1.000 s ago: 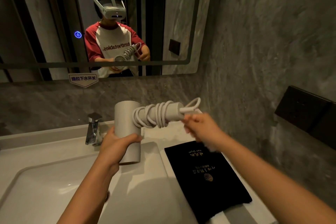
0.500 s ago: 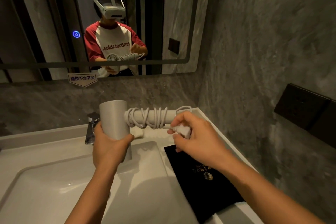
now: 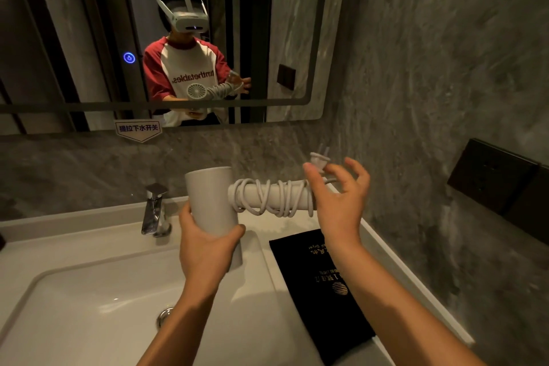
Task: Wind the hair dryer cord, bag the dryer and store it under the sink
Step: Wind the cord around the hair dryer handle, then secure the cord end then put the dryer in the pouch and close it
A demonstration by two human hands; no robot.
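I hold a pale grey hair dryer (image 3: 212, 202) above the basin, barrel upright, handle pointing right. My left hand (image 3: 205, 242) is wrapped around the barrel from below. The white cord (image 3: 271, 197) is coiled in several loops around the handle. My right hand (image 3: 338, 202) is at the handle's end, thumb and forefinger pinching the cord just under the plug (image 3: 319, 160), the other fingers spread. The plug sticks up above that hand. A flat black bag (image 3: 320, 291) with gold print lies on the counter right of the basin, under my right forearm.
A white sink basin (image 3: 74, 306) with a drain sits below my left arm. A chrome faucet (image 3: 154, 211) stands behind it. A mirror (image 3: 89, 38) hangs above. The grey stone wall on the right carries a dark socket panel (image 3: 499, 184).
My right hand has carried the plug end from below the handle up over its far end, adding a turn of cord. The dryer stayed upright in my left hand.
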